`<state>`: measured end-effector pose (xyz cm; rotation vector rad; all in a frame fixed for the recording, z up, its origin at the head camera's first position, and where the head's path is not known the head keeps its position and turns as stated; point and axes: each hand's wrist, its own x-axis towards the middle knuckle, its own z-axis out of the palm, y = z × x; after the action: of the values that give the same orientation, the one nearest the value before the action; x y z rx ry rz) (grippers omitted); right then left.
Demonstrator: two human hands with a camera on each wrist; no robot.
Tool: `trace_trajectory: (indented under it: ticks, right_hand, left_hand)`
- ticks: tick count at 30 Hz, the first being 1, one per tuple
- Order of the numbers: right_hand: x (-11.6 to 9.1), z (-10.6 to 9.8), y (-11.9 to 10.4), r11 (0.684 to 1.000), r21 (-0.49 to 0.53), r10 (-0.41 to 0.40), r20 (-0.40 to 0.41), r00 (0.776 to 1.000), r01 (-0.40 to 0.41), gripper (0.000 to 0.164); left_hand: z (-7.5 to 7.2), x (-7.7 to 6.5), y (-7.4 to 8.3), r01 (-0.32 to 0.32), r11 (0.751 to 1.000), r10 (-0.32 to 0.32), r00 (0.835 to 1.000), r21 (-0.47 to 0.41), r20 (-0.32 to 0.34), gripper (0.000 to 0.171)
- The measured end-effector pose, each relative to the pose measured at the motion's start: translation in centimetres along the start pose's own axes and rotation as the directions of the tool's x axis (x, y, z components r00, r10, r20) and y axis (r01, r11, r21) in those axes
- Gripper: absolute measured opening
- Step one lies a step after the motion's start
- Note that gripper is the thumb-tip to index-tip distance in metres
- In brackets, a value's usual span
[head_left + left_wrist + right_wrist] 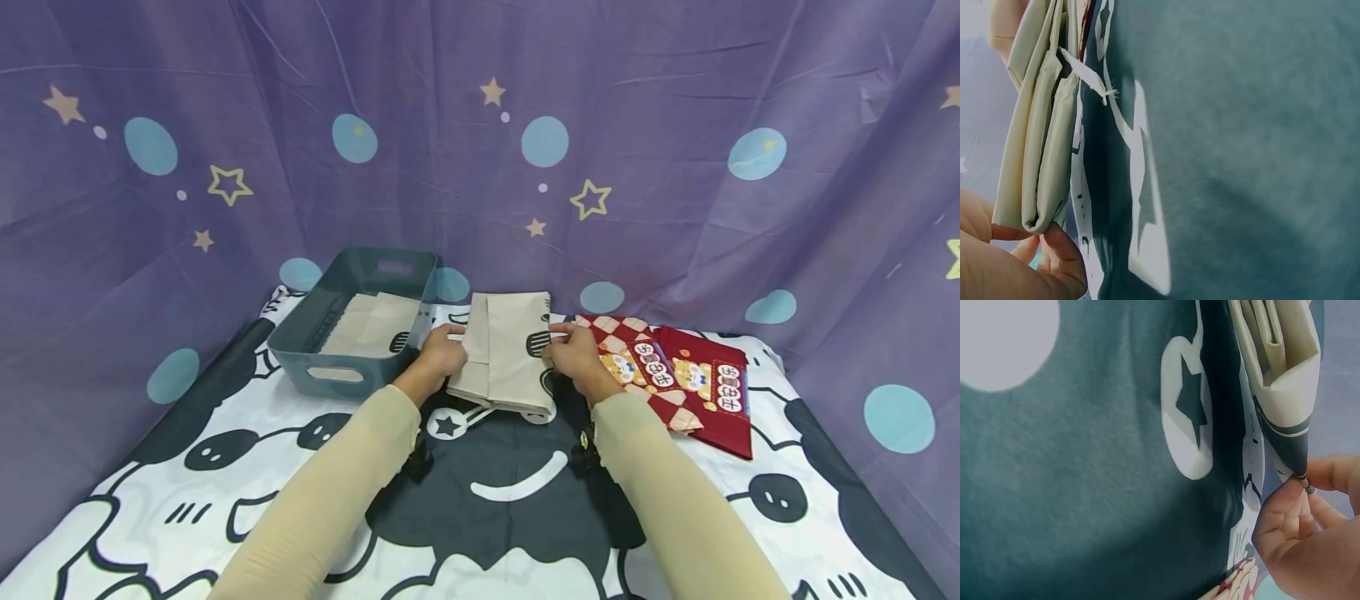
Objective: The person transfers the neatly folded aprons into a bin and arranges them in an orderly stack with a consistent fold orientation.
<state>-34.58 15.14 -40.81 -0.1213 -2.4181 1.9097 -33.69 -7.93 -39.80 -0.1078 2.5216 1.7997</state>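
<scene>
- Nearest the viewer, two forearms in pale beige sleeves reach forward over a counter covered by a black-and-white cartoon cloth.
- The left hand takes the left edge of a folded beige bag; in the left wrist view its fingertips curl around the folded layers at the edge, so that grip is closed on the bag.
- The right hand holds the bag's right edge; the right wrist view shows thumb and fingers pinching a dark-printed corner of the bag, a closed grip as well.
- The folded beige bag lies flat on the cloth between both hands, in the middle of the counter, with a dark striped mark near its right edge and a thin handle showing at its near end.
- Just right of the right hand lie red printed bags, overlapping one another, with checker patterns and cartoon figures.
- Left of the bag, just beside the left hand, stands a grey-blue plastic bin holding more folded beige fabric.
- Farthest back hangs a purple curtain with stars and blue dots.
</scene>
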Motion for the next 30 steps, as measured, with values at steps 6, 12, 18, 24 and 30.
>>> trace_trajectory:
  ticks: [6,12,18,24,30]
  right_hand:
    - [-0.1,-0.4,-0.9,0.999,-0.009,-0.031,0.006,0.999,0.031,0.053]
    - [-0.3,-0.8,-1.4,0.998,0.010,-0.055,0.028,0.998,0.055,0.054]
    - [-0.3,-1.3,-2.1,0.996,-0.019,-0.086,0.034,0.996,0.086,0.054]
    - [-0.3,-2.1,-3.1,0.995,-0.041,-0.091,0.052,0.994,0.093,0.054]
    - [-0.3,-2.8,-4.2,0.994,-0.044,-0.102,0.064,0.993,0.105,0.055]
  left_hand:
    - [-0.1,0.1,0.6,0.018,1.000,-0.018,1.000,-0.022,0.014,0.056]
    - [-0.3,0.1,1.0,0.008,0.999,-0.007,1.000,-0.037,0.013,0.056]
    - [-0.6,-0.1,1.9,-0.023,0.999,0.023,1.000,-0.038,0.006,0.053]
    - [-0.8,-0.1,2.9,-0.046,0.996,0.047,0.999,-0.076,0.010,0.054]
    - [-0.9,-0.2,4.0,-0.068,0.993,0.068,0.998,-0.093,0.000,0.054]
